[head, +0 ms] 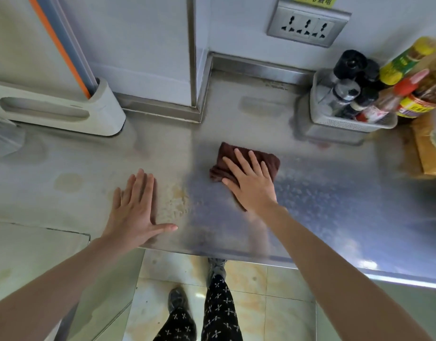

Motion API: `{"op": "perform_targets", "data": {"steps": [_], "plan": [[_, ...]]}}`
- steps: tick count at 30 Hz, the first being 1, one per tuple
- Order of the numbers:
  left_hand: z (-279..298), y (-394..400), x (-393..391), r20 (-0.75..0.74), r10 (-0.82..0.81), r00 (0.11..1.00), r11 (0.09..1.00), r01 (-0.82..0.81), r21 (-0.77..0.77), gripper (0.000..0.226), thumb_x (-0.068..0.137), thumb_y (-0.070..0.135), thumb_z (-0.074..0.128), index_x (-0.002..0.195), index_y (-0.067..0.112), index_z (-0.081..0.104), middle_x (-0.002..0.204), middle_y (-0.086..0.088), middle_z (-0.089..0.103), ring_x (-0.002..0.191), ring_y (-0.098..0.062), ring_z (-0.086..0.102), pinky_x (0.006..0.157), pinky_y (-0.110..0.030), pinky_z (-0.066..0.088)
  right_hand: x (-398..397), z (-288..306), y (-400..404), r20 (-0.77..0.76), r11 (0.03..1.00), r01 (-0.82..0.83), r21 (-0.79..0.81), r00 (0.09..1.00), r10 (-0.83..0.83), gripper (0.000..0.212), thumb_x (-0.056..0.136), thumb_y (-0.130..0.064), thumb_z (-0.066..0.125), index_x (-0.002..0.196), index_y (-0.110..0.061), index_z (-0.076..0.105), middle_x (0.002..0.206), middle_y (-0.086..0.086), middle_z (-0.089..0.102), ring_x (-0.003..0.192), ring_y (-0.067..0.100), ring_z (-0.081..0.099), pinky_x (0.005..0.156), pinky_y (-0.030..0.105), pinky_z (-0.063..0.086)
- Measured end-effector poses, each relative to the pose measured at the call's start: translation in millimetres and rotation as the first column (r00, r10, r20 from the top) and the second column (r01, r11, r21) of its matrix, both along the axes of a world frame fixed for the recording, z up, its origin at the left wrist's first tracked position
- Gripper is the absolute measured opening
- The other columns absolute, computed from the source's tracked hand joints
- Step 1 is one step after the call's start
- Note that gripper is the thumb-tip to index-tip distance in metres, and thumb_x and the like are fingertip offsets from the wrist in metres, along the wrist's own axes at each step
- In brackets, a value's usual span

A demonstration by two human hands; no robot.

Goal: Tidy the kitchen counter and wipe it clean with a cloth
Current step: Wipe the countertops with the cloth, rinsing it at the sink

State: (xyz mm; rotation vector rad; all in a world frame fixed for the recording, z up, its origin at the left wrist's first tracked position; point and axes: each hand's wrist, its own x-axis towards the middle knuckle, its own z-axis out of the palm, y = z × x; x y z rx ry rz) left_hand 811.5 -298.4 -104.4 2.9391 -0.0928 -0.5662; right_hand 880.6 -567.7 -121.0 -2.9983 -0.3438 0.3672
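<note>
A folded dark brown cloth (226,156) lies on the stainless steel counter (334,193) near its middle. My right hand (251,180) presses flat on the cloth, fingers spread, covering its right half. My left hand (135,207) rests flat on the bare counter to the left of the cloth, fingers apart, thumb out, holding nothing. Between the two hands a yellowish stain (177,200) marks the steel. The metal around the cloth looks wet and streaked.
A grey basket (347,124) of sauce bottles (398,67) stands at the back right, with a wooden board (430,148) beside it. A white holder (64,112) with an orange-edged board sits back left. A wall socket (307,23) is above. The counter's front edge (236,254) runs over the tiled floor.
</note>
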Motion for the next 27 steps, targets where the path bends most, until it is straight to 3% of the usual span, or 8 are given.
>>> {"op": "perform_targets", "data": {"steps": [3,6,14,16,18,22,24,27], "plan": [[-2.2,0.0,-3.1,0.036,-0.011,0.999,1.000,0.011,-0.009,0.135,0.043,0.096,0.016,0.147,0.012,-0.006,0.156,-0.011,-0.009,0.145,-0.029,-0.004,0.114,-0.051,0.008,-1.8,1.8,-9.6,-0.016,0.934,0.353,0.053,0.936,-0.353,0.054,0.096,-0.053,0.026,0.147,-0.037,0.015,0.158,-0.005,0.005,0.145,0.028,0.000,0.116,0.046,0.003],[-2.8,1.4,-11.7,0.059,-0.007,0.998,1.000,0.008,-0.016,0.132,0.048,0.095,0.022,0.147,0.012,-0.003,0.157,-0.011,-0.007,0.145,-0.029,-0.002,0.114,-0.051,0.010,-14.8,3.8,10.4,-0.023,0.894,0.436,0.099,0.900,-0.436,0.053,0.097,-0.050,0.026,0.147,-0.035,0.016,0.159,-0.002,0.004,0.145,0.031,-0.001,0.116,0.048,0.001],[9.6,21.5,-33.1,0.049,0.069,0.996,0.997,-0.067,-0.040,0.126,0.054,0.083,0.039,0.147,0.012,-0.007,0.156,-0.010,-0.012,0.145,-0.027,-0.007,0.116,-0.049,0.004,-85.4,3.8,31.4,-0.001,0.983,-0.183,-0.024,0.983,0.183,0.057,0.092,-0.058,0.014,0.141,-0.037,0.035,0.151,-0.003,0.033,0.138,0.032,0.030,0.109,0.051,0.027],[11.7,31.1,-36.6,0.059,0.108,0.992,0.994,-0.105,-0.042,0.124,0.057,0.081,0.042,0.147,0.012,-0.007,0.156,-0.009,-0.011,0.145,-0.027,-0.007,0.116,-0.048,0.004,-81.4,3.7,14.5,-0.013,0.995,-0.092,-0.030,0.996,0.092,0.063,0.088,-0.063,0.008,0.144,-0.040,0.024,0.156,-0.008,0.017,0.144,0.028,0.016,0.114,0.049,0.016],[11.5,41.7,-40.5,0.051,0.143,0.988,0.990,-0.142,-0.021,0.121,0.061,0.080,0.044,0.146,0.012,-0.009,0.156,-0.010,-0.013,0.144,-0.027,-0.007,0.116,-0.048,0.003,-80.2,3.5,-3.4,-0.007,0.980,0.200,0.004,0.980,-0.200,0.057,0.092,-0.060,0.017,0.145,-0.041,0.018,0.158,-0.009,0.006,0.145,0.026,0.004,0.116,0.046,0.006],[7.1,52.1,-55.1,0.019,0.239,0.971,0.971,-0.239,0.002,0.120,0.065,0.080,0.042,0.146,0.010,-0.013,0.155,-0.010,-0.017,0.144,-0.025,-0.011,0.117,-0.048,0.000,-89.2,5.3,3.8,-0.026,0.779,0.620,0.093,0.784,-0.620,0.055,0.096,-0.051,0.026,0.148,-0.034,0.015,0.159,-0.002,0.004,0.145,0.030,-0.001,0.116,0.049,0.002],[5.5,50.3,-58.7,0.008,0.268,0.963,0.963,-0.268,-0.014,0.119,0.066,0.080,0.040,0.145,0.009,-0.013,0.155,-0.010,-0.018,0.144,-0.025,-0.012,0.116,-0.048,-0.001,-96.5,4.3,31.9,-0.015,0.761,0.641,0.098,0.766,-0.643,0.055,0.097,-0.050,0.028,0.148,-0.034,0.015,0.159,0.000,0.005,0.144,0.032,0.000,0.116,0.050,0.002],[5.7,49.6,-56.3,0.000,0.272,0.962,0.962,-0.272,-0.014,0.119,0.068,0.079,0.042,0.145,0.009,-0.014,0.155,-0.010,-0.020,0.144,-0.025,-0.013,0.116,-0.047,-0.002,-112.9,3.3,84.3,-0.006,0.888,0.449,0.103,0.893,-0.450,0.054,0.096,-0.052,0.025,0.147,-0.036,0.017,0.158,0.000,0.006,0.144,0.033,0.001,0.115,0.048,-0.003]]}}
